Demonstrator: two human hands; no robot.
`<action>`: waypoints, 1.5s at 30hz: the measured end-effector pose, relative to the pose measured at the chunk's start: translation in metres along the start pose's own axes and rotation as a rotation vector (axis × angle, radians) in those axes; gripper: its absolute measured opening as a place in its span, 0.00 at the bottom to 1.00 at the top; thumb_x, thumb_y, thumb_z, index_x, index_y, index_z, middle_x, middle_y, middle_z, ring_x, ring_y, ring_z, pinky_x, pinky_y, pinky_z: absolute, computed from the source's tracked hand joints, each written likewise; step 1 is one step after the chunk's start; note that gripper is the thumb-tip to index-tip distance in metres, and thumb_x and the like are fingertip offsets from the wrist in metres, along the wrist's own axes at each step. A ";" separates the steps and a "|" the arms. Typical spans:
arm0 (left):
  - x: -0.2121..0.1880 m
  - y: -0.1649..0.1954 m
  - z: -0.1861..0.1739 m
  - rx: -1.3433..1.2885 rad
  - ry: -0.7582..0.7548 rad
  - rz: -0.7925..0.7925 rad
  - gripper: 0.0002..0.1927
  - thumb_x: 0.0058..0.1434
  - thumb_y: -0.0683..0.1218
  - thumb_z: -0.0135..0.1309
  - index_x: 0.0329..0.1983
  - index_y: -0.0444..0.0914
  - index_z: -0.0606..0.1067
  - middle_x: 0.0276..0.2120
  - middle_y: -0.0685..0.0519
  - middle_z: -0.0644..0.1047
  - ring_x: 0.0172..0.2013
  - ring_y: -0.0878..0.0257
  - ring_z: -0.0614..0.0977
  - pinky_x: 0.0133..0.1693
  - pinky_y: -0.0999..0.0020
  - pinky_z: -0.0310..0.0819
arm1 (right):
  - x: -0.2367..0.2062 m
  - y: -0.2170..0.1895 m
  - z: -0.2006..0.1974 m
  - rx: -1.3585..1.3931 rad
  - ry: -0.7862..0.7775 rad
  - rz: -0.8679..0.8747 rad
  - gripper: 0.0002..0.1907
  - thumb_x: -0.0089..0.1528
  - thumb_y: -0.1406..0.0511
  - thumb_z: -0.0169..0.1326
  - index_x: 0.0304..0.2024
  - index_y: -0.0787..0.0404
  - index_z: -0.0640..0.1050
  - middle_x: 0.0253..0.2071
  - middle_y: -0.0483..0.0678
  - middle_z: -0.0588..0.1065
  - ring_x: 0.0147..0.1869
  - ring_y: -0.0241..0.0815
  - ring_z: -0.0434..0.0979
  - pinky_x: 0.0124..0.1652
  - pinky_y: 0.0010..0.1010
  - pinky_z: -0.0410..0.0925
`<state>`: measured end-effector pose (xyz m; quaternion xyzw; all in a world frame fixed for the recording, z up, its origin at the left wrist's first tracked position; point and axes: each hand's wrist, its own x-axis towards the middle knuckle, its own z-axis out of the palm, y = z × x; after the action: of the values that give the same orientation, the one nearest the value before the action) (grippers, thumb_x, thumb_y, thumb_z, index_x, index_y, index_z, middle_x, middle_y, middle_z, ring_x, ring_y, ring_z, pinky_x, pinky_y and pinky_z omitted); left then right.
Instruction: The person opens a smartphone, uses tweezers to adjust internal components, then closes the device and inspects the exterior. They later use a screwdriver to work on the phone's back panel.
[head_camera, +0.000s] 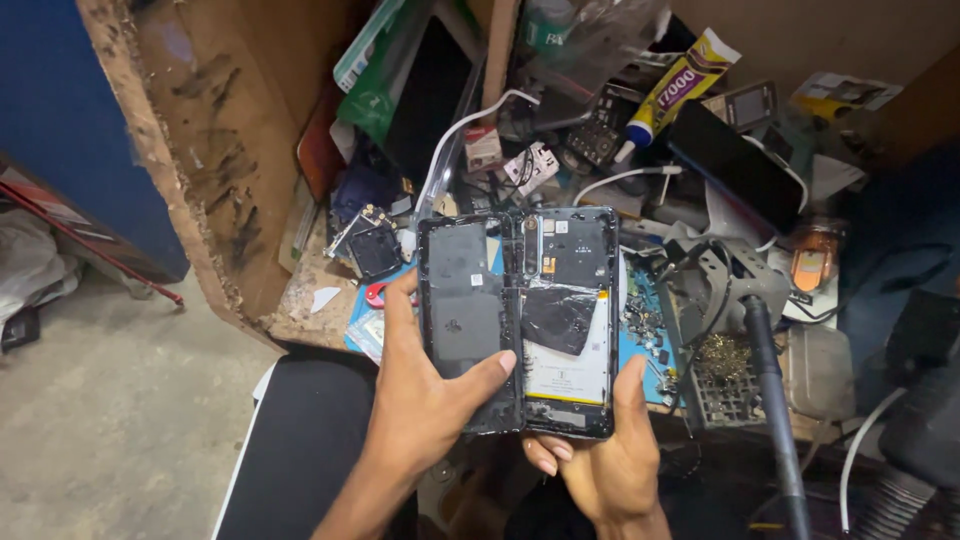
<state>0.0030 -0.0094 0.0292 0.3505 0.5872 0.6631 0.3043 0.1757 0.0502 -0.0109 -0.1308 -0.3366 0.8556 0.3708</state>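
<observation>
My left hand (425, 395) grips a black phone back cover (465, 310), its inner side facing me, with the thumb laid across its lower part. Right beside it, edge to edge, my right hand (605, 455) holds the opened phone body (568, 320) from below, the thumb on its right edge. The phone body shows a white battery with a black film patch and a circuit board near the top. Both parts are held upright above a cluttered workbench.
The bench (300, 300) behind is crowded: a tube of glue (680, 85), a dark phone (735, 165), white cables (470, 125), a small circuit part (372, 245), a blue mat (635, 350) with screws, and a soldering stand with brass wool (725, 360). A black hose (770, 400) runs at right. Concrete floor (110, 400) lies left.
</observation>
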 end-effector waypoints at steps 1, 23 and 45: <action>0.001 0.000 0.000 0.003 -0.007 -0.010 0.46 0.47 0.39 0.66 0.67 0.34 0.55 0.50 0.44 0.77 0.50 0.61 0.81 0.53 0.64 0.76 | 0.000 0.000 -0.001 0.008 0.004 0.005 0.41 0.72 0.41 0.25 0.63 0.71 0.66 0.39 0.53 0.74 0.24 0.36 0.62 0.25 0.31 0.62; -0.001 -0.004 -0.003 -0.325 -0.120 0.036 0.33 0.62 0.44 0.55 0.67 0.34 0.57 0.55 0.43 0.75 0.55 0.60 0.77 0.58 0.63 0.71 | 0.001 -0.001 -0.003 0.085 -0.027 0.001 0.41 0.73 0.41 0.26 0.63 0.71 0.67 0.40 0.55 0.75 0.24 0.36 0.61 0.25 0.30 0.62; 0.000 -0.004 -0.005 -0.924 -0.136 -0.092 0.21 0.75 0.52 0.31 0.66 0.38 0.58 0.64 0.43 0.70 0.64 0.57 0.72 0.65 0.58 0.66 | 0.002 0.002 0.001 0.022 -0.016 0.042 0.44 0.71 0.40 0.22 0.61 0.73 0.68 0.37 0.53 0.73 0.24 0.36 0.60 0.25 0.30 0.61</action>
<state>-0.0011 -0.0121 0.0250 0.1946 0.2240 0.8165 0.4953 0.1726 0.0502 -0.0118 -0.1268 -0.3271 0.8679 0.3516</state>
